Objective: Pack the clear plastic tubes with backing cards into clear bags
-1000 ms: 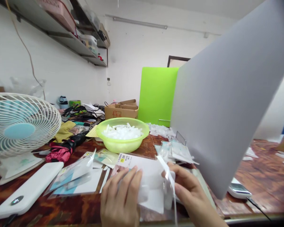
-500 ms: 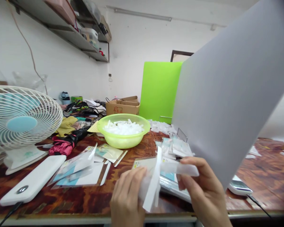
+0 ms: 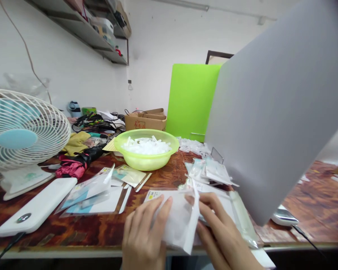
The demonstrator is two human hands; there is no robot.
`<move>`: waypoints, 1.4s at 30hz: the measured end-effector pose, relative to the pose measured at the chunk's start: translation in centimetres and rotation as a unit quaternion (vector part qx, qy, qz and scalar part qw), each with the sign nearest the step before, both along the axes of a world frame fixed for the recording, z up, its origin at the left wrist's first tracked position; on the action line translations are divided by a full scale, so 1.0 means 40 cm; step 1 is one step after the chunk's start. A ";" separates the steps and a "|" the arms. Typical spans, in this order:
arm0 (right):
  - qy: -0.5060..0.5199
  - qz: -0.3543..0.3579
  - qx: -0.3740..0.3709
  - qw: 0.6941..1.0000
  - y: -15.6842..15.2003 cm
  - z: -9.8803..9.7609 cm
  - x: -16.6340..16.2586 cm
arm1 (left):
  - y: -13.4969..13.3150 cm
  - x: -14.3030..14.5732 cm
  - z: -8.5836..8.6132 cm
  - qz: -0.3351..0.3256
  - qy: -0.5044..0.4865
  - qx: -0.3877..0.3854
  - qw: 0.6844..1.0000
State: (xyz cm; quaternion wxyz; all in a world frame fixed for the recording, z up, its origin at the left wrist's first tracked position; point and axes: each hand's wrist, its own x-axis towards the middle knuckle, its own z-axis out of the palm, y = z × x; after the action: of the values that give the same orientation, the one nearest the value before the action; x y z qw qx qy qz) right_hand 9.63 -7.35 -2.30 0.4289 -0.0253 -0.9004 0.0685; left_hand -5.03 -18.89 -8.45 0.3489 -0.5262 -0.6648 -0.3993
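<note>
My left hand [image 3: 142, 236] and my right hand [image 3: 219, 230] both grip a small clear plastic packet [image 3: 180, 219] with a white card inside, just above the table's near edge. The left fingers lie along its left side, the right fingers pinch its right side and flap. Under the packet lies a stack of similar flat packets [image 3: 214, 195]. Behind them stands a lime-green bowl [image 3: 146, 159] filled with small white plastic pieces [image 3: 146, 145].
A white fan [image 3: 19, 131] and a white power bank [image 3: 36, 210] sit at the left, with more packets [image 3: 95, 193] between. A big grey board [image 3: 276, 123] and a green board [image 3: 191, 99] stand at right. A cardboard box [image 3: 145, 122], cables and a folded umbrella [image 3: 76, 165] crowd the back.
The packet has come down from a raised, twisted hold to lie flatter near the table edge; both hands moved lower and closer together. The view tilted slightly downward.
</note>
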 end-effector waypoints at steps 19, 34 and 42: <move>-0.019 -0.072 0.211 0.975 0.141 -0.004 0.041 | 0.014 -0.151 -0.011 0.017 -0.049 -0.203 0.978; 0.022 -0.285 0.175 0.942 0.290 -0.014 0.012 | 0.005 -0.204 -0.027 -0.160 -0.057 -0.465 0.869; -0.137 -0.248 0.026 0.959 0.234 0.154 -0.258 | -0.040 -0.244 -0.115 -0.139 0.143 -0.206 0.958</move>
State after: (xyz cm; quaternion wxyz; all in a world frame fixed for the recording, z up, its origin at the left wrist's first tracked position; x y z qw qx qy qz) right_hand -0.69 2.00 3.84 0.3056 -0.2458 -0.9174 -0.0674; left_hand -14.79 -20.49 -13.04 0.2658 -0.7252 -0.5963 -0.2188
